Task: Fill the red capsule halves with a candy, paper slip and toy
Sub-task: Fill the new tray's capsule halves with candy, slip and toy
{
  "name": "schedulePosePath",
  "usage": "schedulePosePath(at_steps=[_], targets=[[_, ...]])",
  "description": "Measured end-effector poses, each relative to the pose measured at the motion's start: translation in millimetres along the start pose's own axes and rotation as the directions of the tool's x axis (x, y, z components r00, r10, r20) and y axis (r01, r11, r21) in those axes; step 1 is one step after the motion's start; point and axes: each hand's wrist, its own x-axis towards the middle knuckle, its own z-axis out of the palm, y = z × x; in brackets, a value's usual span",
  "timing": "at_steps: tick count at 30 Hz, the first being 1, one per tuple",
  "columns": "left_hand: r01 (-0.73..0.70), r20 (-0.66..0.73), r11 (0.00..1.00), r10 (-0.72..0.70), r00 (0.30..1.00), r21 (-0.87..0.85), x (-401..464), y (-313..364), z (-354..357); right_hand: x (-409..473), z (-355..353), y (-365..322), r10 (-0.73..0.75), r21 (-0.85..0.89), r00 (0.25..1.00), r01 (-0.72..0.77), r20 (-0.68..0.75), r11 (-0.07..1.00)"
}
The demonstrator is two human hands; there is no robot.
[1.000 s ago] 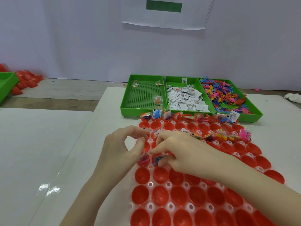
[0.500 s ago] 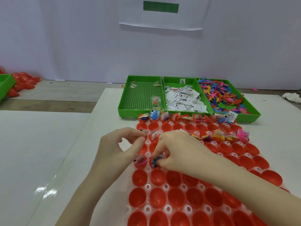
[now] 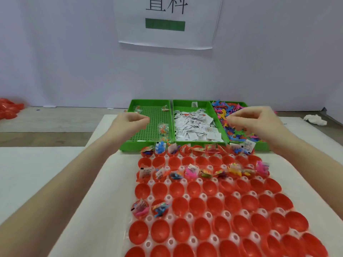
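Rows of red capsule halves [image 3: 196, 188] sit in a white holder [image 3: 203, 196] in front of me. Two halves [image 3: 141, 208] in a near row and many in the far rows hold candy, slips and toys. Behind them stand three green trays: candy packets [image 3: 163, 129] in the left tray [image 3: 148, 125], paper slips [image 3: 194, 125] in the middle, colourful toys [image 3: 235, 131] on the right. My left hand [image 3: 130, 121] hovers over the candy tray with loosely curled fingers, nothing visible in it. Over the toys, my right hand [image 3: 254, 121] hangs with its fingers pointing down.
A heap of red capsule halves [image 3: 9, 108] lies at the far left on the floor. A crumpled white cloth [image 3: 314, 119] sits at the far right of the table. A paper sign [image 3: 167, 21] hangs on the wall behind the trays.
Both hands left the two filled halves in the near row and moved forward, the left over the candy tray and the right over the toy tray. The view tilted up.
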Motion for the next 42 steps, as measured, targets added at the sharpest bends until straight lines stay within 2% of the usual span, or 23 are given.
schedulePosePath(at_steps=[2, 4, 7, 10, 12, 13, 18, 22, 26, 28, 32, 36, 40, 42], targets=[[0.006, 0.075, 0.994, -0.014, 0.997, 0.107, 22.7, -5.0, 11.4, 28.7, -19.9, 36.4, 0.127, -0.103, 0.977, -0.146, -0.170, 0.984], [-0.011, 0.135, 0.979, -0.017, 0.991, 0.205, 40.3, -9.9, 21.0, 47.0, -35.6, 70.2, 0.212, -0.219, 0.951, -0.262, -0.226, 0.940], [-0.035, 0.230, 0.959, -0.032, 0.973, 0.281, 57.4, -15.4, 31.5, 61.4, -46.0, 106.4, 0.262, -0.448, 0.957, -0.290, -0.124, 0.846], [-0.059, 0.310, 0.933, -0.059, 0.949, 0.356, 67.4, -19.7, 42.0, 72.6, -42.6, 124.0, 0.287, -0.744, 0.957, -0.225, -0.046, 0.629], [-0.081, 0.318, 0.913, -0.055, 0.947, 0.399, 71.1, -23.9, 47.7, 79.9, -35.8, 129.5, 0.296, -0.844, 0.955, -0.167, -0.010, 0.509], [-0.092, 0.306, 0.909, -0.040, 0.951, 0.405, 72.1, -25.8, 49.2, 83.7, -31.7, 131.1, 0.296, -0.852, 0.955, -0.154, 0.001, 0.500], [-0.136, 0.152, 0.922, 0.086, 0.985, 0.362, 74.8, -32.2, 46.6, 94.7, -20.4, 133.1, 0.170, -0.829, 0.985, -0.128, -0.040, 0.544], [-0.017, 0.118, 0.972, -0.011, 0.993, 0.233, 74.6, -33.4, 43.7, 90.3, -18.3, 130.7, 0.060, -0.770, 0.994, -0.105, -0.086, 0.629], [0.023, 0.148, 0.977, -0.055, 0.987, 0.211, 71.3, -36.2, 37.9, 85.2, -21.6, 125.7, -0.019, -0.817, 0.995, -0.072, -0.101, 0.571], [0.027, 0.122, 0.977, -0.054, 0.991, 0.212, 69.5, -37.0, 34.4, 84.5, -24.6, 121.7, -0.059, -0.805, 0.989, -0.077, -0.137, 0.588], [0.034, 0.000, 0.961, -0.036, 0.999, 0.276, 68.8, -39.6, 31.3, 81.1, -26.2, 114.0, -0.073, -0.705, 0.982, -0.073, -0.175, 0.705], [0.001, -0.081, 0.978, 0.017, 0.997, 0.209, 62.7, -44.1, 25.5, 72.8, -24.7, 107.0, -0.083, -0.533, 0.962, -0.072, -0.260, 0.843], [0.010, -0.206, 0.987, 0.024, 0.978, 0.163, 54.4, -45.8, 20.4, 70.6, -20.4, 103.8, 0.010, -0.347, 0.959, -0.112, -0.283, 0.931], [0.005, -0.280, 0.991, 0.033, 0.959, 0.133, 49.8, -42.8, 18.6, 70.9, -17.6, 105.2, 0.069, -0.341, 0.969, -0.150, -0.237, 0.928]])
